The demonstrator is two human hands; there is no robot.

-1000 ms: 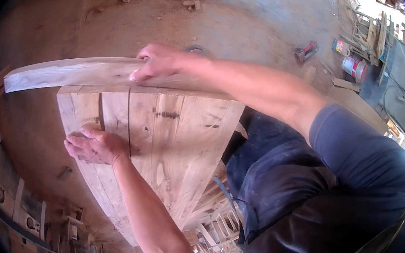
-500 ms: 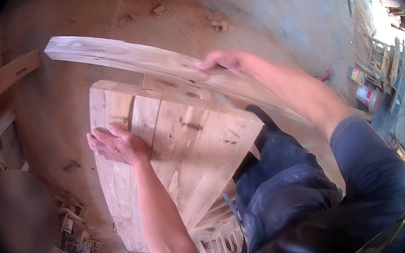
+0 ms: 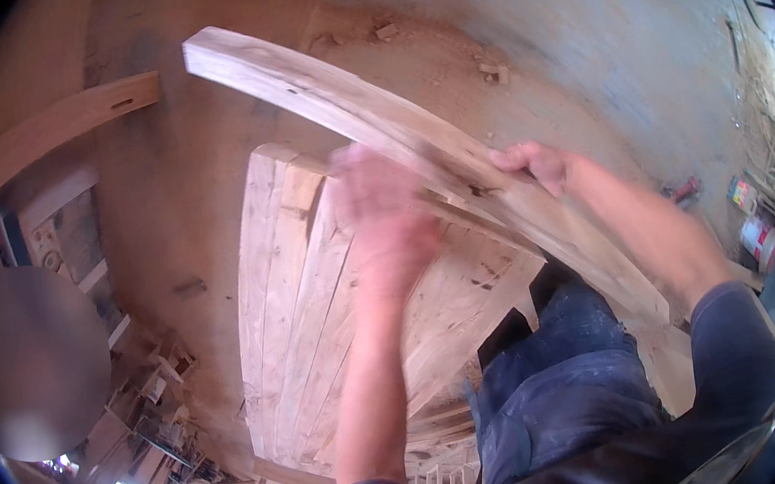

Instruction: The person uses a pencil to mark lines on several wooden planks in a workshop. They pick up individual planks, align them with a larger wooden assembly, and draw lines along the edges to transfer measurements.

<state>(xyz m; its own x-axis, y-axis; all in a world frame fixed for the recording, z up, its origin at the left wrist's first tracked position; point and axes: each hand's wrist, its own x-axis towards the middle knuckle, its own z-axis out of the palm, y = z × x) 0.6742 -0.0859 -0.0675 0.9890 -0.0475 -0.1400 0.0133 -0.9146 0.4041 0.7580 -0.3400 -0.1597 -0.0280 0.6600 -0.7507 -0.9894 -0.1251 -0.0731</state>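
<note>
A long, squared wooden beam (image 3: 383,120) lies slantwise across the middle, its far end up at the left. My right hand (image 3: 537,166) holds it from the far side, fingers closed over its edge. Motion smears my left hand (image 3: 385,204), which is at the near side of the beam and above the panel; its fingers cannot be made out. Under the beam and my left forearm is a broad panel of joined boards (image 3: 306,328), with dark marks on its face. Part of the panel's far edge is hidden by the beam and hand.
Another slotted timber (image 3: 64,126) is at the far left. Wood scraps (image 3: 494,73) lie on the dusty floor. A white and red bucket (image 3: 761,242) stands at the right near stacked wood. A dark rounded blurred shape (image 3: 28,359) covers the left edge.
My left hand has left the panel's face and moved right, up to the beam. The beam now slants more steeply and overlaps the panel's edge. The whole view has shifted too.
</note>
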